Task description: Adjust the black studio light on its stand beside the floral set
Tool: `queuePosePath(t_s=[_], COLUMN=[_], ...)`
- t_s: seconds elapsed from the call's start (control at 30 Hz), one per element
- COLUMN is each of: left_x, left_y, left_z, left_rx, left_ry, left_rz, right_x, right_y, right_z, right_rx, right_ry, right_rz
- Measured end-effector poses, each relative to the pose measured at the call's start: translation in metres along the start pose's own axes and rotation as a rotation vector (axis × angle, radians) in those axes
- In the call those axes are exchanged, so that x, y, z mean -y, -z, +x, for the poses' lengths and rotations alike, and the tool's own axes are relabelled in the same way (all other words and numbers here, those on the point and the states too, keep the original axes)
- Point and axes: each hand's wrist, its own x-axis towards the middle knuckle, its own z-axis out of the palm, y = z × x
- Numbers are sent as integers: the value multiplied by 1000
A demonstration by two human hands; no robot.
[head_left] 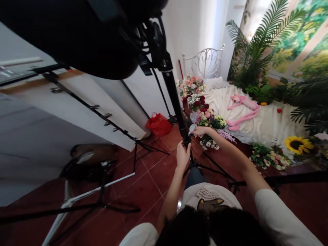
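Observation:
A black light stand point(172, 94) rises in front of me, with a large dark studio light point(102, 44) at its top. My left hand point(182, 156) is closed around the stand's pole, just below a collar. Beside that collar, my right hand point(201, 131) has its fingers pinched together on what looks like the stand's locking knob, mostly covered by the fingertips. The stand's spread legs point(217, 165) reach the floor in front of my body.
Artificial flowers point(205, 114) line a bed with white cloth point(269, 119), where a pink plush toy point(247, 106) lies. A red bag point(159, 124) sits on the tiles. Clamped white panels point(102, 99), other stand legs point(99, 191) and a brown bag point(94, 155) are leftward. Palm leaves point(263, 44) stand right.

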Motion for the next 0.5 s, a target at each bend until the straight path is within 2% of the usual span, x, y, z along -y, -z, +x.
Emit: queuePosePath(t_s=[0.1,0.2,0.27,0.37,0.5], left_x=[-9,-14,-15,-14,-11], left_y=[-4,-4,-3,-1,-1], left_z=[6,10,11,12,12], left_rx=[-14,-4,6,29,16], left_ry=[-14,-19,-19,-7,-14], left_rz=[36,70,86,111,105], right_x=[5,0,-7,-17,-26], right_y=[15,22,23,20,13], right_z=[9,6,3,5,20], right_rx=[254,377,377,307,241], right_ry=[-51,29,120,226,338], right_rz=[82,218,304,357,215])
